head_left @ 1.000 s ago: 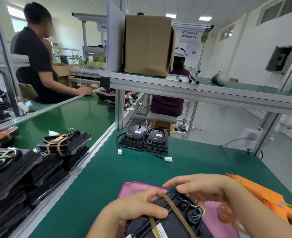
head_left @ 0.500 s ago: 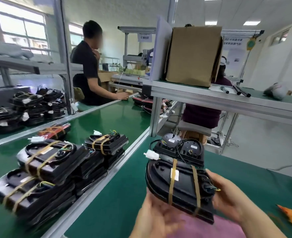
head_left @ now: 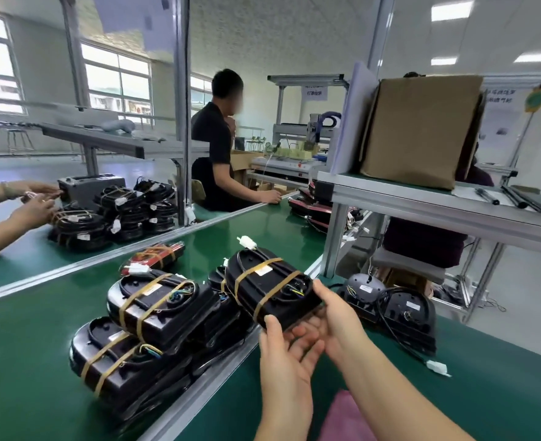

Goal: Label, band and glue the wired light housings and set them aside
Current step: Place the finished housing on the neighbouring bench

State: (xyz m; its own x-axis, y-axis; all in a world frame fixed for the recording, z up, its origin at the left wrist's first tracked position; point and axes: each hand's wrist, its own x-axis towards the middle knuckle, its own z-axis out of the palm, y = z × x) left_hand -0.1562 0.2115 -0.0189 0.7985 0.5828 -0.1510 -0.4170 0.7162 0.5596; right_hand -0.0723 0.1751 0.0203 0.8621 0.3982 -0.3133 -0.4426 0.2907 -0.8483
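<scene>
Held housing (head_left: 272, 291) above stacked housings (head_left: 154, 316) (on conveyor (head_left: 24, 361)), loose pair (head_left: 390, 307) right.

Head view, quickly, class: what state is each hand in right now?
Left hand: holding the black plastic light housing with tan bands from underneath.
Right hand: gripping the same housing's right end.

Banded housing (head_left: 270, 289) — now above the stack (head_left: 218, 319)
</scene>
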